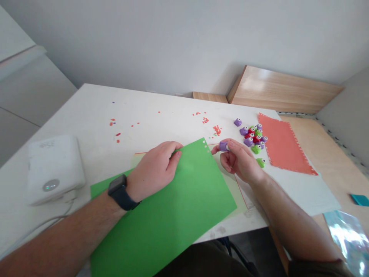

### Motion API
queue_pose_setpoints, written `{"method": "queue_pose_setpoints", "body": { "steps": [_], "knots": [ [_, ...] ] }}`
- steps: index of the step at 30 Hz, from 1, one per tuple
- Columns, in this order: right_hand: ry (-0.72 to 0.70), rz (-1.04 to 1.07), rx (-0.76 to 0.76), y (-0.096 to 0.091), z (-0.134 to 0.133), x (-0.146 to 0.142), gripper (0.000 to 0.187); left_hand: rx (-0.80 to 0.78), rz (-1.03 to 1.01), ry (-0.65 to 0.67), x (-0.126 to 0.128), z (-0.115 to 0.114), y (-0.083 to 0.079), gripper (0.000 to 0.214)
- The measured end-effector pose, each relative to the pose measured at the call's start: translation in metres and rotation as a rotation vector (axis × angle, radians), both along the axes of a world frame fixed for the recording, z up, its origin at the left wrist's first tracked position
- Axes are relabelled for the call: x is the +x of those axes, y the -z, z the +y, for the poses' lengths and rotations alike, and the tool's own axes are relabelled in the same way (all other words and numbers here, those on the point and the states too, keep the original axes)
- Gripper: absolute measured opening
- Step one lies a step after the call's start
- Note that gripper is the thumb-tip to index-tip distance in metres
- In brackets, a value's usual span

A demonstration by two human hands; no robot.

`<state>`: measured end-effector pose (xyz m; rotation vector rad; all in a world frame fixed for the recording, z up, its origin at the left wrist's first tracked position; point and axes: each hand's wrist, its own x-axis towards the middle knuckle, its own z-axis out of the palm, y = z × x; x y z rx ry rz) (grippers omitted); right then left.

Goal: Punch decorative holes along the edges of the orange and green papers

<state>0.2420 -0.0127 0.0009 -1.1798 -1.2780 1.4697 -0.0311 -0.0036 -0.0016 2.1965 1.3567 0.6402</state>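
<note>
The left hand (pixel 152 169) lay on a sheet of green paper (pixel 173 204), its fingers (pixel 175 154) curled over the sheet's upper edge; whether they pinched it could not be seen. A short row of small holes ran near the sheet's top corner. The right hand (pixel 239 159) pinched a purple paper punch (pixel 223 146) in its fingertips, just beside that corner. Close by on the white bench (pixel 86 111) sat a cluster of purple, red and green punches (pixel 252 136), next to a salmon sheet (pixel 284 144) with a nibbled, punched edge. Orange paper bits (pixel 216 130) lay scattered across the bench, and a white box (pixel 53 169) stood at the left.
</note>
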Motion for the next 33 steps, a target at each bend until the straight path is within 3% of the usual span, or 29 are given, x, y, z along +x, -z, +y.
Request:
{"method": "queue_pose_setpoints", "body": {
  "steps": [33],
  "knots": [
    [-0.040,0.067,0.017,0.0083,0.0004,0.0025,0.026,-0.005,0.002,-0.005,0.0001,-0.0008,-0.0006,0.022]
  ]
}}
